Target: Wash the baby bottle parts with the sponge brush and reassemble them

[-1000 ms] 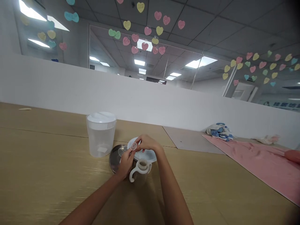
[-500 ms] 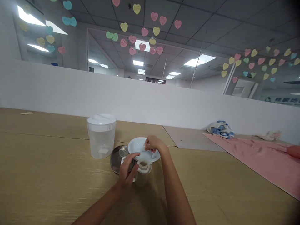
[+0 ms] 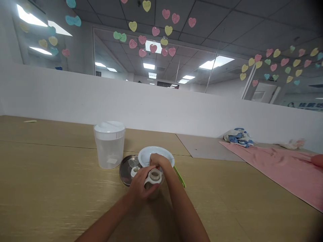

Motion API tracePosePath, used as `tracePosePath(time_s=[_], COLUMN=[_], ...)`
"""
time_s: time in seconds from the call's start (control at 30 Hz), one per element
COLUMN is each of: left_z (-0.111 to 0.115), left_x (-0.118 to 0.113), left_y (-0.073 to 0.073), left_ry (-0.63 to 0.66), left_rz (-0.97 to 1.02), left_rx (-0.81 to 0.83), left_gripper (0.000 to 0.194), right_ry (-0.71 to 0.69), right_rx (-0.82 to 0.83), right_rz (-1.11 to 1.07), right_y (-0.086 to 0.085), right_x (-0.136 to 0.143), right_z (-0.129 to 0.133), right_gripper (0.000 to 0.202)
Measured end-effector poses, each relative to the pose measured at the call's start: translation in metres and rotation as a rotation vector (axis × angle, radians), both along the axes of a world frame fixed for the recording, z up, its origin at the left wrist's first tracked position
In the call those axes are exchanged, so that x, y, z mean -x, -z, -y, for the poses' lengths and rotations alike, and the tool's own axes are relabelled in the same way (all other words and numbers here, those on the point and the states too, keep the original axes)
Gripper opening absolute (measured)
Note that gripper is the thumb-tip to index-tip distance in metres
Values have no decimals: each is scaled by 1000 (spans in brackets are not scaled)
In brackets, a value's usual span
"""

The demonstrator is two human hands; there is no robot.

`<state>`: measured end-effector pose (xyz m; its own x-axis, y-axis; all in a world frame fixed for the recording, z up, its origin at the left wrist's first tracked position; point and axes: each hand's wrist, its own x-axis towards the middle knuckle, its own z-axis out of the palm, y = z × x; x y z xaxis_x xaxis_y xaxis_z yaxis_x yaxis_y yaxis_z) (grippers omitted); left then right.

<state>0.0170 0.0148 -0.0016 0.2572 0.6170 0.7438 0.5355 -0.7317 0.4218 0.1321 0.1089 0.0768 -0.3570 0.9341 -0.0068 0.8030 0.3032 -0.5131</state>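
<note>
A clear bottle with a white collar and side handles [image 3: 154, 175] stands open-mouthed on the table. My left hand [image 3: 141, 183] is closed round its left side, thumb in front and fingers behind. Just beyond the bottle, my right hand [image 3: 156, 159] bends down over the near part of a white oval bowl [image 3: 165, 153]. Its fingertips are hidden, so what they hold does not show. A round metal tray [image 3: 124, 172] lies to the left, bearing a clear cup-shaped piece [image 3: 133, 162] and a small white ring-like part [image 3: 134, 171].
A tall translucent bucket with a white lid [image 3: 109, 144] stands behind the tray. A green stick [image 3: 180, 177] lies right of the bowl. Farther right are a pink cloth [image 3: 277, 168], a crumpled blue-and-white cloth [image 3: 238, 137] and a grey board [image 3: 212, 148]. A white wall [image 3: 161, 111] bounds the table.
My right hand has come from over the bowl's middle toward the bottle. My left hand has moved right and closed round the bottle. The green stick now shows beside the bowl.
</note>
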Motion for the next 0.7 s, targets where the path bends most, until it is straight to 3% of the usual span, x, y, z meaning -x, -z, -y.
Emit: tracePosePath(time_s=[0.13, 0.33, 0.53, 0.7], left_z=[-3, -7, -3, -1], left_x=[2, 4, 4, 3], left_y=[1, 1, 0, -1], left_ry=[2, 3, -11, -19], left_rz=[-30, -56, -23, 3], left_rx=[19, -3, 30, 65], left_gripper=[47, 44, 39, 41], right_ry=[-2, 66, -35, -68], right_rx=[70, -61, -96, -112], right_rz=[29, -135, -327, -302], right_y=[-7, -41, -82, -100], right_x=[3, -9, -22, -34], right_z=[0, 5, 44, 70], right_gripper=[18, 15, 17, 15])
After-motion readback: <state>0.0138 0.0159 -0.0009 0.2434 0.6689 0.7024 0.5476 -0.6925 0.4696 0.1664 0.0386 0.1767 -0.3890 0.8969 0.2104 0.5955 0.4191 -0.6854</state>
